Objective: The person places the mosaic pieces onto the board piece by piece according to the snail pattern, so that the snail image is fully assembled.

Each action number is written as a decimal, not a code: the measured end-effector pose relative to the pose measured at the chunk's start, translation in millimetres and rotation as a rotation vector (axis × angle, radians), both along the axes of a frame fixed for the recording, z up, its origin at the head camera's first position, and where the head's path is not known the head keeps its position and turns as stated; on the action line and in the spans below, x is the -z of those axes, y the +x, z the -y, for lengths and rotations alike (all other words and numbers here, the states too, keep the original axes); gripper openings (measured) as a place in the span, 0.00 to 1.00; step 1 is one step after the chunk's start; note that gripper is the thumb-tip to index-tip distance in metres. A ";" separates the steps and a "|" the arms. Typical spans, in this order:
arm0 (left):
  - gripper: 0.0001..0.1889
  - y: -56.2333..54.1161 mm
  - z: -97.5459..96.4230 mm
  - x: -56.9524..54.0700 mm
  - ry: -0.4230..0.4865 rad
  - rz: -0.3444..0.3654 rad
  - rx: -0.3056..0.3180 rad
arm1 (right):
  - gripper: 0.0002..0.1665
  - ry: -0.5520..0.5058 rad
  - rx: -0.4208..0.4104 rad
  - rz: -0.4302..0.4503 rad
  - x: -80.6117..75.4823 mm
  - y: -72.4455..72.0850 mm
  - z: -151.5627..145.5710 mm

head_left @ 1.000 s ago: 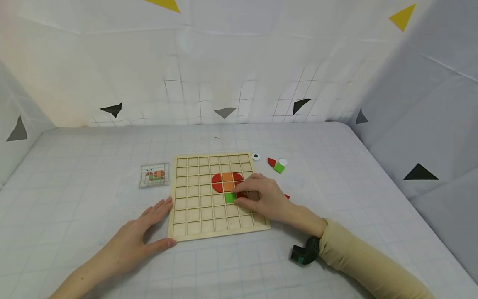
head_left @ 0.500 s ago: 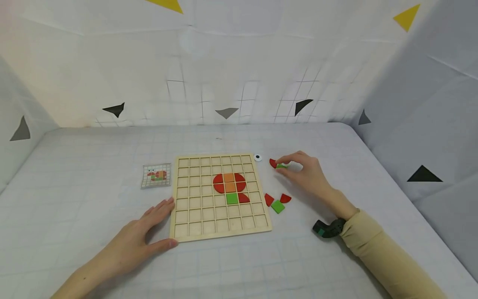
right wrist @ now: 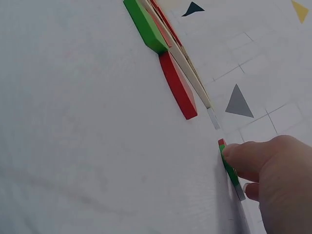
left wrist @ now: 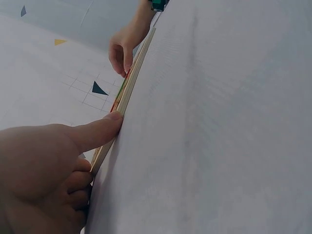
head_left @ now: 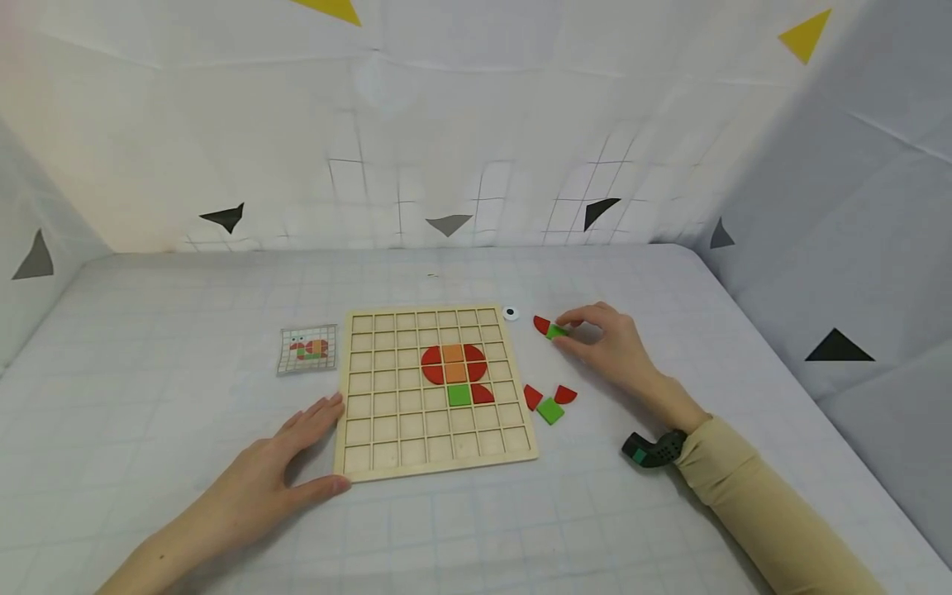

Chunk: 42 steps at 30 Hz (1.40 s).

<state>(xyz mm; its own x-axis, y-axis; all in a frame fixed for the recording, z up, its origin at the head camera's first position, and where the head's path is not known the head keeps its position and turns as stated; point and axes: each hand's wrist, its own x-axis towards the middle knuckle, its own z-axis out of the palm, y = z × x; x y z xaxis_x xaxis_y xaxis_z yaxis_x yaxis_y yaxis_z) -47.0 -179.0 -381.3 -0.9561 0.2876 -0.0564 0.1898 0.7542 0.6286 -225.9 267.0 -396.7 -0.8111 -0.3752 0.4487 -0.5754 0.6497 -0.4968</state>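
In the head view, my left hand (head_left: pixel 271 467) lies at the left edge of a wooden grid board (head_left: pixel 387 403), its thumb touching the lower left corner and its fingers spread along the side. On the board sit red quarter-round tiles (head_left: pixel 432 365), orange squares (head_left: pixel 454 364) and a green square (head_left: pixel 459 395). Right of the board, my right hand (head_left: pixel 610 343) pinches a green square tile (head_left: pixel 554 331) between thumb and forefinger. A red quarter-round tile (head_left: pixel 541 324) touches that green tile. The right wrist view shows my thumb against the green tile (right wrist: pixel 229 163).
A small picture card (head_left: pixel 307 349) lies left of the board. Next to the board's upper right corner is a white eye disc (head_left: pixel 510 313). Two red tiles (head_left: pixel 566 394) and a green tile (head_left: pixel 550 411) lie right of the board.
My right hand has left the board, where a red quarter-round tile now sits beside the green square, and moved up and right to the loose tiles. My left hand has stayed put.
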 end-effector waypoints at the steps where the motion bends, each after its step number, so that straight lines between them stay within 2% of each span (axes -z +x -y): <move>1: 0.47 0.0 -0.1 -0.1 -0.001 0.000 0.000 | 0.16 -0.005 -0.003 -0.003 0.5 -0.2 -0.3; 29: 0.47 -0.6 0.3 1.0 0.002 0.000 0.004 | 0.17 -0.014 -0.049 -0.022 5.4 -1.9 -2.8; 42: 0.47 -0.6 0.8 0.4 0.022 0.019 0.001 | 0.16 -0.010 -0.007 -0.063 5.8 -2.7 -3.2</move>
<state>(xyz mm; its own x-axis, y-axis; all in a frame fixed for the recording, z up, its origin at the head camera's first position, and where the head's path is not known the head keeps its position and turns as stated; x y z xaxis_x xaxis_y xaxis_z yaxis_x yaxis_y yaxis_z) -47.6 -179.8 -381.7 -0.9547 0.2898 -0.0680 0.1784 0.7399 0.6486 -228.6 270.2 -402.5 -0.7782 -0.3762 0.5029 -0.6106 0.6405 -0.4658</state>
